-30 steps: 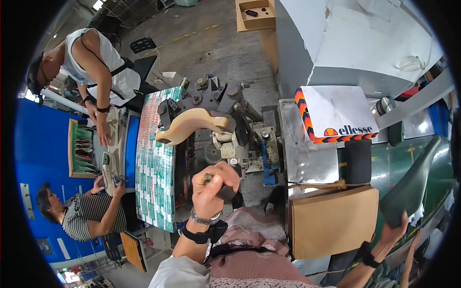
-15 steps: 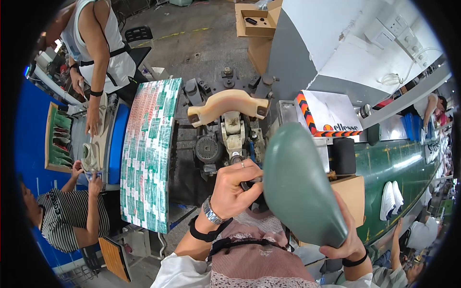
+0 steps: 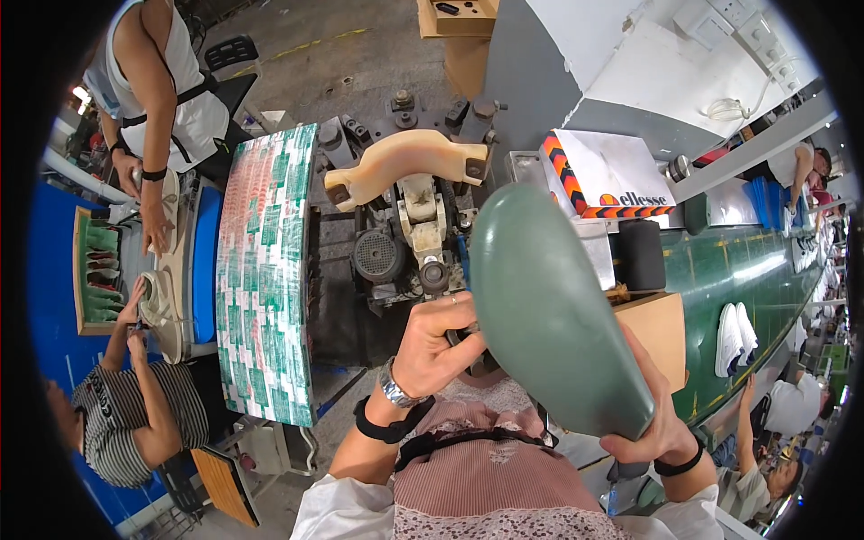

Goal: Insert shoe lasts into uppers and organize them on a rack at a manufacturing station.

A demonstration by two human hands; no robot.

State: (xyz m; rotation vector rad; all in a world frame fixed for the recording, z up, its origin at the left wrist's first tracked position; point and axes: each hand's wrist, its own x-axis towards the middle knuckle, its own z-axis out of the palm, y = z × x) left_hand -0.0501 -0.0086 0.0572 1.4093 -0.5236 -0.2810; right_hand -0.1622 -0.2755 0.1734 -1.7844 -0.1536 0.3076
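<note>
A smooth dark green shoe last (image 3: pixel 558 306) fills the middle of the view, close to me and tilted. My right hand (image 3: pixel 652 427) is closed around its narrower lower end, thumb across the tip. At the left side of the last, my left hand (image 3: pixel 441 342) has its fingers curled and pinched against a small dark piece, mostly hidden behind the last. Just beyond that hand stands a machine with a curved cream-coloured pad (image 3: pixel 405 166) on a metal arm (image 3: pixel 420 216), ending in a round metal joint (image 3: pixel 434 276).
On the left a long panel (image 3: pixel 265 279) is covered in green and white patches. Two people handle shoes at a bench beyond it. To the right are a shoebox (image 3: pixel 605 175), a black cylinder (image 3: pixel 641 256), a cardboard box (image 3: pixel 652 342) and a green conveyor (image 3: pixel 702 288) bearing white shoes (image 3: pixel 736 340).
My view has shifted, so the machine sits further left and higher. The last appears slightly up and left. The machine's round joint, partly covered by my left hand before, now shows above it.
</note>
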